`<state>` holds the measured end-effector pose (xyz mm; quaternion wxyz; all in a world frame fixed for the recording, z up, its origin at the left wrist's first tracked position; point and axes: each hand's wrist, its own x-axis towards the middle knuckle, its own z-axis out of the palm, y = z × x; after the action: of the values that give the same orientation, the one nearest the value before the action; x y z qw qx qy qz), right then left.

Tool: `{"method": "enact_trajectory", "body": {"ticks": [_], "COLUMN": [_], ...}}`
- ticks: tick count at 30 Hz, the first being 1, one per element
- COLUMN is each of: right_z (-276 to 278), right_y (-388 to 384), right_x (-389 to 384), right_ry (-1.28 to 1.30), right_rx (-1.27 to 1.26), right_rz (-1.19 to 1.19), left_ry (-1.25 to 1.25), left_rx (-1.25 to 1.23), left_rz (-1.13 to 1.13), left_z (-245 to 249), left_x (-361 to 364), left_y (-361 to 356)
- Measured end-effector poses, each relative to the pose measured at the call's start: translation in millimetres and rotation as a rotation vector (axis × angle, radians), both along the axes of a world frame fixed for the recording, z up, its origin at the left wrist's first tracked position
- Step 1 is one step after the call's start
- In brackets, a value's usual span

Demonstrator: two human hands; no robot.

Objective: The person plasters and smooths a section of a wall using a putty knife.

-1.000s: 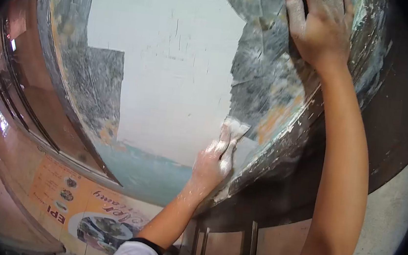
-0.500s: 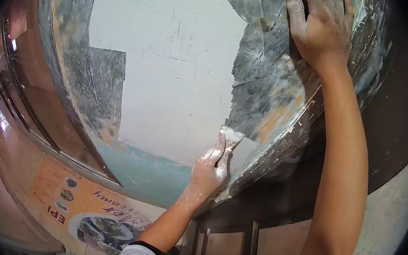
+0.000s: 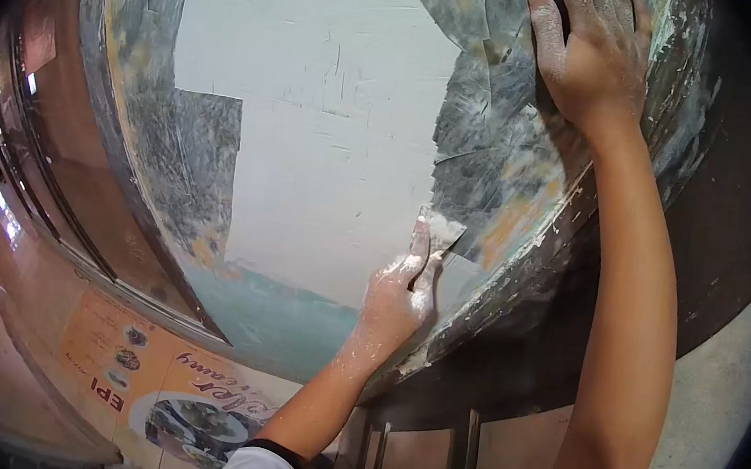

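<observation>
My left hand point(image 3: 397, 295) grips a putty knife point(image 3: 449, 237) with white putty on its blade. Its index finger lies along the tool, and the fingers are dusted white. The blade rests at the lower right edge of a broad white putty patch point(image 3: 320, 157) on a panel point(image 3: 197, 159) mottled grey and blue-green. Higher up, at the right side of the panel, my right hand point(image 3: 595, 70) lies flat against the surface with fingers stretched out and powdery. The handle is mostly hidden by my left hand.
A rough, flaking edge point(image 3: 518, 257) runs along the panel's right side, with a dark brown surface point(image 3: 537, 340) beyond it. Below left is an orange printed sign point(image 3: 112, 345) with food pictures. Dark framed bars point(image 3: 470, 452) stand at the bottom, and brown panes point(image 3: 129, 256) at left.
My left hand has slid the putty knife slightly up and to the right along the patch edge. My right hand stays in place. The panel has shifted slightly right in view.
</observation>
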<state>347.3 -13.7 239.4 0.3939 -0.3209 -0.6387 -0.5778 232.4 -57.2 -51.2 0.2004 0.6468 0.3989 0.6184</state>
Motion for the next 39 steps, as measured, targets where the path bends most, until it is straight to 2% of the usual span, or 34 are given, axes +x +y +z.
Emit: {"method": "enact_trajectory", "body": {"ticks": [5, 6, 10, 14, 18, 23, 26, 27, 32, 35, 39], "right_z": [0.5, -0.2, 0.0, 0.7, 1.5, 1.6, 1.7, 1.6, 0.9, 1.9, 0.8], "right_y": [0.3, -0.5, -1.0, -2.0, -1.1, -4.2, -3.0, -3.0, -1.5, -1.1, -2.8], "right_x": [1.0, 0.6, 0.7, -0.1, -0.3, -1.2, -0.7, -1.9, -1.5, 0.5, -1.5], "right_ry": [-0.009, -0.008, -0.009, 0.001, -0.006, 0.005, -0.003, -0.007, -0.005, -0.011, 0.004], "right_rx": [0.020, 0.013, 0.017, -0.003, -0.004, -0.008, -0.007, -0.009, 0.016, -0.003, -0.016], "right_rz": [-0.015, -0.004, -0.024, -0.001, -0.025, -0.016, -0.033, -0.028, -0.012, -0.036, -0.033], "left_ry": [0.005, -0.021, -0.005, -0.034, -0.028, -0.081, -0.047, -0.026, -0.104, -0.034, -0.065], "left_rx": [0.034, -0.023, 0.020, 0.086, 0.141, 0.038, 0.232, 0.028, 0.132, 0.156, 0.187], "left_rz": [0.018, -0.012, -0.025, 0.047, 0.046, -0.009, 0.054, -0.014, 0.002, 0.035, 0.023], "left_z": [-11.7, -6.2, 25.0, 10.1, 27.2, 28.0, 25.2, 44.7, 34.6, 45.8, 48.8], "left_x": [0.6, 0.5, -5.1, -0.4, -2.7, -1.7, 0.8, -5.6, -1.8, -4.8, -7.1], "left_y": [-0.3, -1.6, -1.0, 2.9, 6.3, 3.1, 14.8, 3.0, 7.2, 11.0, 13.6]}}
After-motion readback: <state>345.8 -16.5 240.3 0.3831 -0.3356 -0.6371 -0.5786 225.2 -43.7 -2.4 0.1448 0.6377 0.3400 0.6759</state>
